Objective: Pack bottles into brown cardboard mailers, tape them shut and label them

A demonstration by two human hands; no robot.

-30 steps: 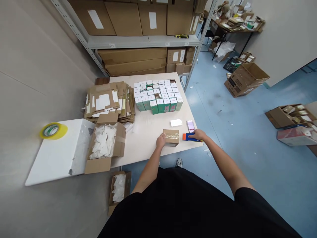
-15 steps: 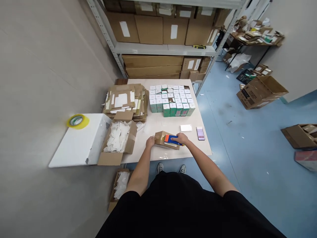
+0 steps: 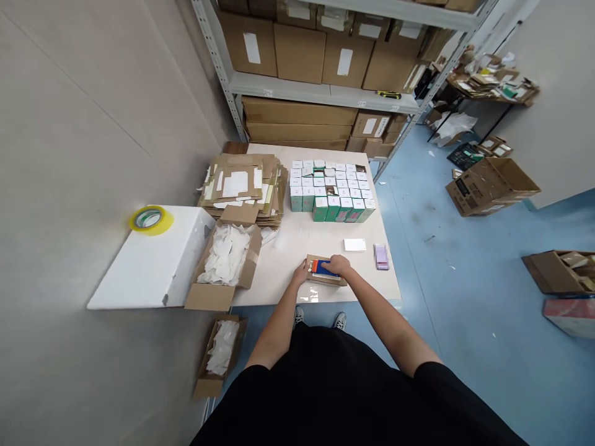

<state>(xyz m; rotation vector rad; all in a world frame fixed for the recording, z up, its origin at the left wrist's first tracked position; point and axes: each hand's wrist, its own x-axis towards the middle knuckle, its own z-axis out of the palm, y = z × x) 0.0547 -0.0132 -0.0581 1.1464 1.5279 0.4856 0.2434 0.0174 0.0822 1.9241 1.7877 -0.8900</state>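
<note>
A small brown cardboard box (image 3: 341,282) lies near the front edge of the table, a white label partly showing on top. My left hand (image 3: 301,272) holds the box at its left end, fingers closed and partly hidden. In my right hand (image 3: 339,266) is a blue tape dispenser (image 3: 324,267) with an orange front end. It lies over the top of the box, and my fingers wrap its rear part. Beyond the box are a white card-like piece (image 3: 354,245) and a purple-screened phone (image 3: 382,256).
Rows of white-and-green cartons (image 3: 332,192) stand at the back of the table (image 3: 288,282). Flattened cardboard (image 3: 242,183) and an open box of white paper (image 3: 227,257) are at left. A yellow tape roll (image 3: 151,219) rests on a white block (image 3: 144,266). Shelving (image 3: 297,91) stands behind.
The view has shifted slightly. Both hands have turned the box flatter and squarer to the table edge. The tape dispenser stays over the box, toward its left end.
</note>
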